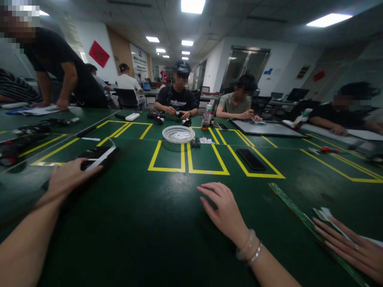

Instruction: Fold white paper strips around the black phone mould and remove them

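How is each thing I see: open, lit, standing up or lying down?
Left hand: touching a thin white strip over a flat black object
Right hand: open, holding nothing
White round slatted plastic basket: open side up
Black rectangular phone: lying flat, dark
Clear bottle with amber liquid: standing upright
Long narrow green board: near another person's hand
White rectangular ceiling lights: lit

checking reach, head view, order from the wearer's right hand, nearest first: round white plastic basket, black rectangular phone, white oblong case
1. Black rectangular phone, ahead right
2. Round white plastic basket, ahead left
3. White oblong case, far ahead left
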A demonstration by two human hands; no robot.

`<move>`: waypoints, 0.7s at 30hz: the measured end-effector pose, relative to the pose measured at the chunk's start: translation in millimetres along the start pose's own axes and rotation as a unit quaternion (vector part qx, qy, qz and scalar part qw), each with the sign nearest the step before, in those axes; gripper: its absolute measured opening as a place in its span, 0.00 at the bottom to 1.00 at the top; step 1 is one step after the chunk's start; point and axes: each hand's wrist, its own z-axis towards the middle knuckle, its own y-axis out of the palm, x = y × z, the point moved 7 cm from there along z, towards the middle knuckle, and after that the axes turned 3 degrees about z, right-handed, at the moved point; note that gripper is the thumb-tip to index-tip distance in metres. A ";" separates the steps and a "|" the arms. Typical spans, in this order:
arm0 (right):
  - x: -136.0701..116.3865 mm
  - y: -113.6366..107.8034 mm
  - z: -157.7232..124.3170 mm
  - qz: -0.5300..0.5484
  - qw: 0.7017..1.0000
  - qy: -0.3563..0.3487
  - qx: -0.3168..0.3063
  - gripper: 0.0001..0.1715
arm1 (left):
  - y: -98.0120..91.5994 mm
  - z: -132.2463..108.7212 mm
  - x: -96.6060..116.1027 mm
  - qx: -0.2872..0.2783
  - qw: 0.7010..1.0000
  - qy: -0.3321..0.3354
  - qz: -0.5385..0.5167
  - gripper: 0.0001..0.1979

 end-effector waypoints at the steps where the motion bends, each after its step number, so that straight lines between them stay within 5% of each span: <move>1: 0.5 -0.1 0.2 0.000 1.000 0.002 0.001 0.18 | -0.4 0.5 -16.2 0.018 1.000 -0.025 -0.003 0.45; 5: 2.0 -1.0 0.7 0.001 1.000 0.011 0.006 0.17 | 0.0 -2.7 -55.7 0.028 0.994 -0.108 0.010 0.42; 10: 3.5 -0.8 0.3 0.003 1.000 0.014 0.006 0.17 | 14.7 -5.0 -74.9 -0.040 0.987 -0.156 0.029 0.40; 13: 4.3 -0.4 -0.3 0.003 1.000 0.017 0.005 0.17 | 21.8 -1.6 -84.3 -0.035 0.985 -0.167 0.010 0.38; 17: 2.8 -1.4 0.0 0.004 1.000 0.017 0.005 0.17 | 11.5 5.9 -62.4 0.030 0.999 -0.016 -0.016 0.36; 21: 0.3 -2.6 1.4 0.002 1.000 0.012 0.005 0.17 | 10.2 -2.1 -14.9 -0.061 0.966 0.208 -0.141 0.30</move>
